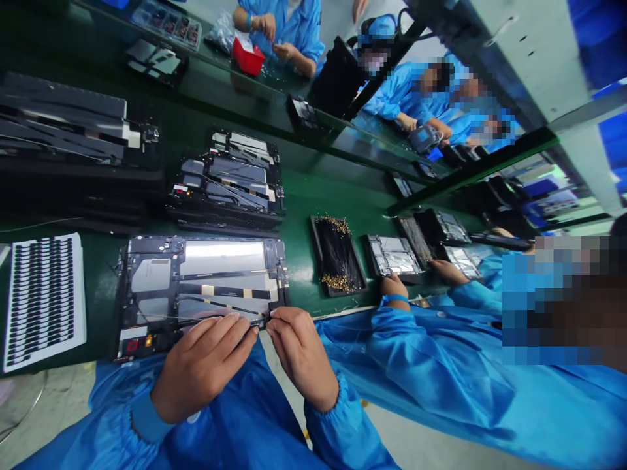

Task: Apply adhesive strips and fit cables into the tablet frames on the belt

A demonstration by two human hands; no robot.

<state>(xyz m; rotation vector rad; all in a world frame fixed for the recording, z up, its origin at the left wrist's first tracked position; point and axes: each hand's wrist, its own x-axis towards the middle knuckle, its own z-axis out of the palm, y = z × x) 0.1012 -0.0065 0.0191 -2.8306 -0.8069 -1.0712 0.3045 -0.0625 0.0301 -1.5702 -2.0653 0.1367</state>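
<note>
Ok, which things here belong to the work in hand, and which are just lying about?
In the work:
- open device, touched by left hand and right hand
- probably: similar stacked devices, black wires with gold ends, sheet of black strips

Apparently just about:
- red bin
- plastic bag

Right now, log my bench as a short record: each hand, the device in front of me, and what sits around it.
left hand: fingers along the near edge of the opened device
right hand: fingertips bunched at its near right corner; any part held is hidden
device: lies flat, inside showing
left of it: white sheet with rows of black pieces
right of it: dark tray of black cables, gold-coloured ends
beyond it: stacked devices
</note>
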